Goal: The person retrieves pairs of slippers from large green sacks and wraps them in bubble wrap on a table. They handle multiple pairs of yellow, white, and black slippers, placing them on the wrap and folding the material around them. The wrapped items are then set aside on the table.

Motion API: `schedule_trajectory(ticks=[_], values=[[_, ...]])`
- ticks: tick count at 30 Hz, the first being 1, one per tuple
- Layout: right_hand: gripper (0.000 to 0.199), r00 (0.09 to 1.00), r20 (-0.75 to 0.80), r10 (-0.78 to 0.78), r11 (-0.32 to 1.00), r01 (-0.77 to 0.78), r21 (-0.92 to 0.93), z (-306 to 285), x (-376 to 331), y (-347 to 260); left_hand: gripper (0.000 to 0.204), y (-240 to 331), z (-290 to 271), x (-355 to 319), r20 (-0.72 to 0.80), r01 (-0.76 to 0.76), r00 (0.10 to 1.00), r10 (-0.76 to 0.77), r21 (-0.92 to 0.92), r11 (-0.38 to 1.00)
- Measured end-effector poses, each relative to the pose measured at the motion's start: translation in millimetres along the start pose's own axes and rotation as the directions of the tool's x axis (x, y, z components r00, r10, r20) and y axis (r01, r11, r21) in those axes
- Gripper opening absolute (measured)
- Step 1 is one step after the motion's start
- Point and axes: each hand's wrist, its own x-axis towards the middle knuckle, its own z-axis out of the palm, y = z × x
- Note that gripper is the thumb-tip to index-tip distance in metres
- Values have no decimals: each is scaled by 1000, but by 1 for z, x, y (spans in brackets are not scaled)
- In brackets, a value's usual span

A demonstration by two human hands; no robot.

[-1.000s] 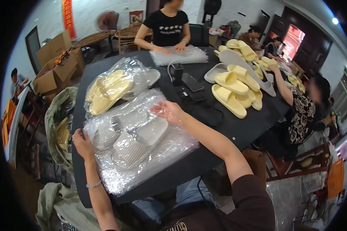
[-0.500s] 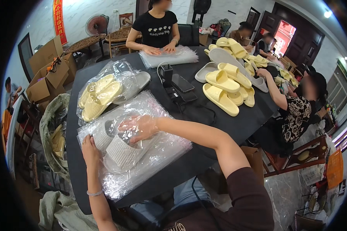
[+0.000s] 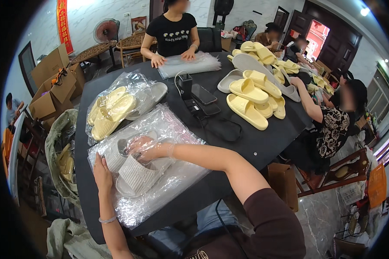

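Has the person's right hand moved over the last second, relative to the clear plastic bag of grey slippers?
Yes. The right hand has moved from the far edge of the clear plastic bag of grey slippers toward the person, and now lies inside the bag on the slippers.

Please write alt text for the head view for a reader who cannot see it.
A person's right hand reaches inside a clear plastic bag of grey slippers on a black table, while the left hand steadies the bag. Yellow slippers lie beyond.

loose yellow slippers (image 3: 247, 103) are lying on the black table (image 3: 272, 142) beside two phones (image 3: 203, 94), a bagged yellow pair (image 3: 112, 110) is sitting near cardboard boxes (image 3: 52, 86), and a standing fan (image 3: 106, 31) is facing the room.
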Motion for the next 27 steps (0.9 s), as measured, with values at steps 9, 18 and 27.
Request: schedule_trajectory(ticks=[9, 18, 27], values=[[34, 996, 77, 51, 998, -54, 42, -20, -16, 6, 52, -3, -5, -9, 86, -9, 996, -5, 170, 985], [23, 976, -39, 213, 940, -215, -266, -96, -101, 35, 62, 9, -6, -11, 226, -55, 973, -39, 399, 915], [26, 782, -612, 118, 665, -519, -536, -260, -149, 6, 81, 23, -24, -22, 238, -71, 971, -29, 402, 913]])
